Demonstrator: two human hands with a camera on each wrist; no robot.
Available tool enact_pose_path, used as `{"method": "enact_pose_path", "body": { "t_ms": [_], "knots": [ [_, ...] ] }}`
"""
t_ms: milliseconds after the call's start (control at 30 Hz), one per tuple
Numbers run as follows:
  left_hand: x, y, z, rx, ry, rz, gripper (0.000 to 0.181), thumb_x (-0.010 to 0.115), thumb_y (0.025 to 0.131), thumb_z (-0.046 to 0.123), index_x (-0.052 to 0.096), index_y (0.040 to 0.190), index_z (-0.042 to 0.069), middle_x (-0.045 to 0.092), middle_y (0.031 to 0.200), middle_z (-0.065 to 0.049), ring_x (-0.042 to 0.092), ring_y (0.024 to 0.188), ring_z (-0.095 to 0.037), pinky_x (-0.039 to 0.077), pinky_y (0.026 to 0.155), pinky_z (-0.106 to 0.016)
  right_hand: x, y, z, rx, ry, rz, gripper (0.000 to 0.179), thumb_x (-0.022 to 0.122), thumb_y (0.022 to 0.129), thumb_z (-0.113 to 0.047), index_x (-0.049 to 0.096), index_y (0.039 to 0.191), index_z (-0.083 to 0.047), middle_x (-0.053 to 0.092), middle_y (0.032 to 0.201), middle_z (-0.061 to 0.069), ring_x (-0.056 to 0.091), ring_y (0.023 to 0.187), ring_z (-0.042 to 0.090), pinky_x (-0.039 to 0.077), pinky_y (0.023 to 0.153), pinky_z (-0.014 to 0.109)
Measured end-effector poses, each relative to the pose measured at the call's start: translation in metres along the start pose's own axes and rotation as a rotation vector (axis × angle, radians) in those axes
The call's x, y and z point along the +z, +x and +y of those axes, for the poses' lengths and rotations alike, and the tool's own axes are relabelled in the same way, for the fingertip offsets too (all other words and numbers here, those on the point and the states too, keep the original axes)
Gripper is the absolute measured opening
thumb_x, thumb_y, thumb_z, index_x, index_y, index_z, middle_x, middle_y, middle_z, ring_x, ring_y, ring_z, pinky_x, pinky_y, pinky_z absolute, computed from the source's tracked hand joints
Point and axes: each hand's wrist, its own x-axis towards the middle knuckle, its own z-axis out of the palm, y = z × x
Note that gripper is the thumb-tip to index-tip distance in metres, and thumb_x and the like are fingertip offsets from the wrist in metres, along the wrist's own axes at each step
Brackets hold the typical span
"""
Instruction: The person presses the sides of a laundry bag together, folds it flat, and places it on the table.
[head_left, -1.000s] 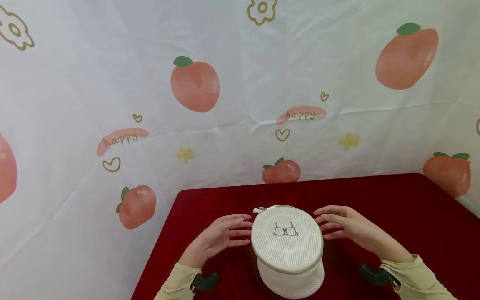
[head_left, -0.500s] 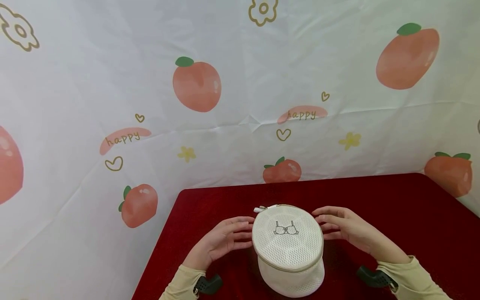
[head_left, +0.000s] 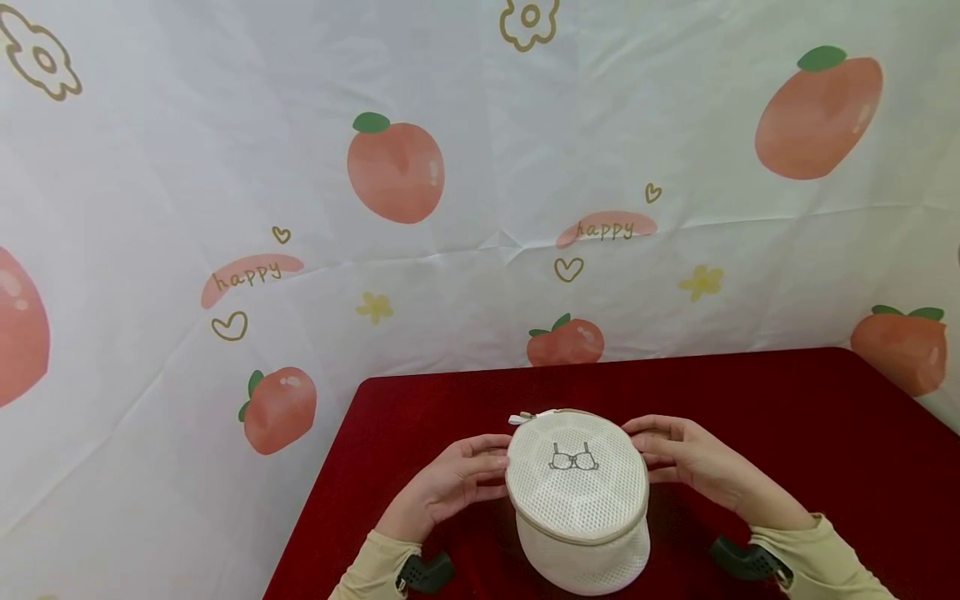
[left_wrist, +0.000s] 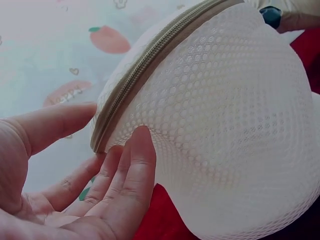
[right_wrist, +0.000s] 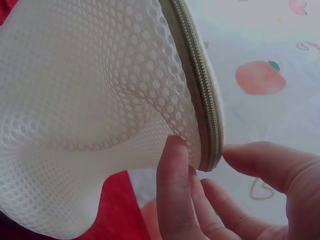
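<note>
A white mesh laundry bag [head_left: 581, 479], round with a beige zipper rim and a bra drawing on its lid, stands upright on the red table. At its left side my left hand [head_left: 461, 482] pinches the rim, thumb by the zipper [left_wrist: 150, 57] and fingertips against the mesh wall below. On the opposite side my right hand [head_left: 693, 458] grips the rim likewise; in the right wrist view its thumb touches the zipper edge [right_wrist: 207, 100] and a fingertip presses the mesh. A white zipper pull [head_left: 519, 418] sticks out at the lid's back left.
Dark red cloth [head_left: 780, 417] covers the table, which ends in a rounded edge at the back. Behind it hangs a white backdrop [head_left: 465, 308] printed with peaches. Dark wrist mounts [head_left: 426, 573] sit on both sleeves.
My left hand has moved right, closing in on the bag's side, and my right hand has come slightly inward onto it. The bag stays in about the same place.
</note>
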Motion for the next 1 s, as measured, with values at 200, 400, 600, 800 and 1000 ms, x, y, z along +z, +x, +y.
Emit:
{"method": "enact_pose_path", "body": {
  "t_ms": [200, 400, 600, 800, 1000],
  "knots": [
    [0.002, 0.000, -0.002, 0.000, 0.006, 0.019, 0.042, 0.063, 0.091, 0.005, 0.051, 0.130, -0.003, 0.064, 0.111, -0.011, 0.064, 0.098, -0.021, 0.051, 0.087, -0.043, 0.002, 0.000, 0.001, 0.011, -0.002, 0.018, 0.029, 0.051, 0.100, -0.012, 0.052, 0.125, 0.001, 0.065, 0.109, 0.009, 0.066, 0.093, 0.025, 0.054, 0.082, 0.042],
    [0.003, 0.001, -0.004, -0.005, 0.014, 0.030, 0.042, 0.063, 0.091, 0.006, 0.051, 0.131, -0.002, 0.065, 0.110, -0.011, 0.065, 0.096, -0.022, 0.052, 0.085, -0.043, 0.003, 0.001, 0.003, 0.020, -0.003, 0.017, 0.029, 0.051, 0.100, -0.013, 0.052, 0.125, 0.000, 0.064, 0.110, 0.009, 0.065, 0.094, 0.024, 0.054, 0.082, 0.040],
    [0.002, 0.002, -0.006, -0.008, 0.014, 0.044, 0.042, 0.064, 0.090, 0.005, 0.051, 0.130, -0.001, 0.066, 0.109, -0.012, 0.065, 0.096, -0.023, 0.052, 0.085, -0.043, 0.004, 0.002, 0.005, 0.025, -0.004, 0.033, 0.030, 0.053, 0.099, -0.014, 0.052, 0.126, 0.000, 0.064, 0.111, 0.008, 0.064, 0.095, 0.023, 0.053, 0.083, 0.039],
    [0.001, 0.003, -0.008, -0.014, 0.005, 0.046, 0.043, 0.064, 0.090, 0.004, 0.051, 0.130, -0.002, 0.066, 0.109, -0.012, 0.066, 0.095, -0.022, 0.053, 0.083, -0.042, 0.004, 0.002, 0.006, 0.023, 0.006, 0.036, 0.029, 0.053, 0.099, -0.013, 0.053, 0.125, 0.000, 0.064, 0.112, 0.008, 0.064, 0.096, 0.022, 0.053, 0.083, 0.039],
    [0.001, 0.005, -0.010, -0.014, -0.003, 0.055, 0.041, 0.063, 0.089, 0.001, 0.053, 0.129, -0.002, 0.066, 0.108, -0.013, 0.066, 0.094, -0.022, 0.054, 0.082, -0.041, 0.003, 0.003, 0.010, 0.025, 0.017, 0.032, 0.027, 0.054, 0.099, -0.012, 0.055, 0.124, -0.002, 0.064, 0.111, 0.007, 0.064, 0.096, 0.020, 0.053, 0.083, 0.039]
  ]
}}
